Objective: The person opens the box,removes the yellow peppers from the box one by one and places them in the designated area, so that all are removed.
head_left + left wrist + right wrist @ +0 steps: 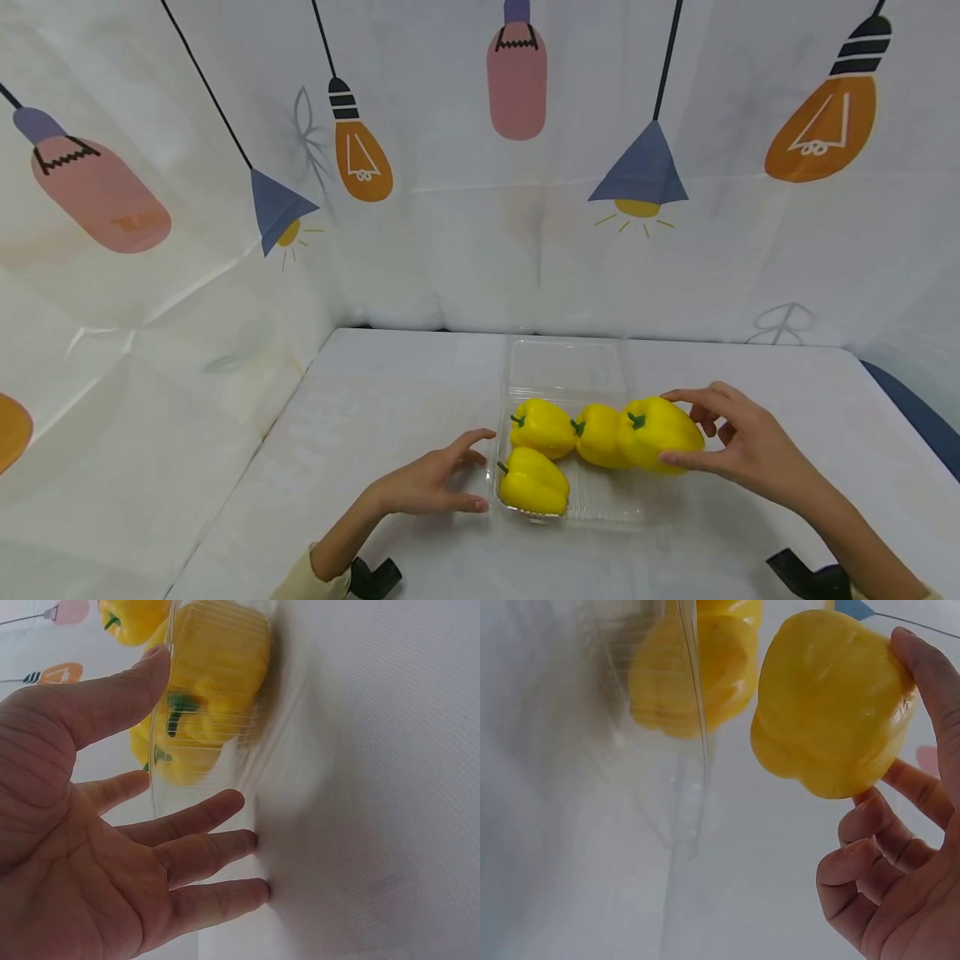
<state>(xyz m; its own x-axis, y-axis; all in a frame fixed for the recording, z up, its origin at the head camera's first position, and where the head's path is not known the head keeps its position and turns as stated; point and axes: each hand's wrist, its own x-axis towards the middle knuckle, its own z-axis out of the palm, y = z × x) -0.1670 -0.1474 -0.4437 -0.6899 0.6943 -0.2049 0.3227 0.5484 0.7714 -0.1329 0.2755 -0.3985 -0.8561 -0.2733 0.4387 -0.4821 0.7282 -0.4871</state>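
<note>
My right hand (750, 442) pinches a yellow bell pepper (658, 435) between thumb and fingers, over the right part of a clear plastic container (600, 498). In the right wrist view the same pepper (829, 705) hangs above the container's rim, the hand (907, 877) at its lower right. Three other yellow peppers lie in the container: one at the back left (543, 428), one in front of it (535, 482), one in the middle (597, 435). My left hand (427, 479), fingers spread, is by the container's left side; in the left wrist view its thumb (112, 705) is at the rim.
The container's clear lid (567, 367) lies folded back behind it on the white table (360, 400). A white sheet printed with lamps and bulbs (450, 250) hangs behind the table and along its left side. A dark blue surface (911, 412) shows past the table's right edge.
</note>
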